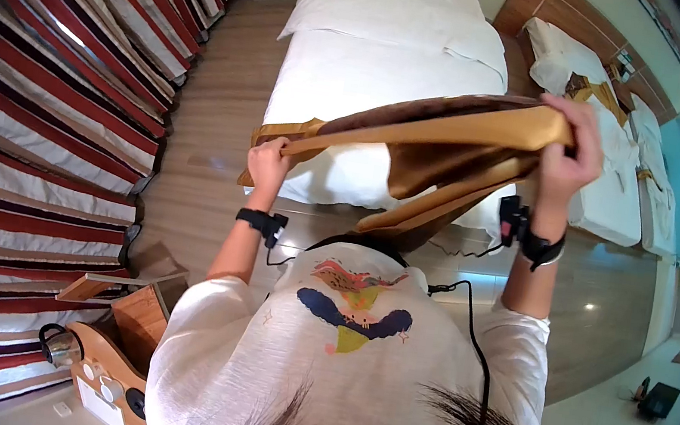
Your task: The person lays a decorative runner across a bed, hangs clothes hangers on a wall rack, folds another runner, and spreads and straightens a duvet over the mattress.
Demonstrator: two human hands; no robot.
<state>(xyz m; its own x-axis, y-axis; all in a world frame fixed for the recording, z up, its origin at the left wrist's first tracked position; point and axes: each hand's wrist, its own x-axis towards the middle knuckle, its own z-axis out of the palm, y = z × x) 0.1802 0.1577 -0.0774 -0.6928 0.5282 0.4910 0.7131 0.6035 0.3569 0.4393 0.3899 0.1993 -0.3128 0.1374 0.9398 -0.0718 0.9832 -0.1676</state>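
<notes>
A gold and brown bed runner [454,142] is stretched between my two hands over the foot of a white bed [361,63]. My left hand [267,163] is closed on one end of its edge, near the bed's left corner. Held higher, my right hand [573,150] grips the cloth at the other end, beyond the bed's right side. Part of the runner hangs in folds toward my waist, and its left end lies against the bed's foot. Both wrists carry black straps with small devices.
Striped curtains [66,122] line the left side. A wooden chair [139,315] and a desk with a glass kettle [62,346] stand at lower left. To the right are more white beds [607,198], with another gold cloth [599,97] on one. Wooden floor [222,92] runs between.
</notes>
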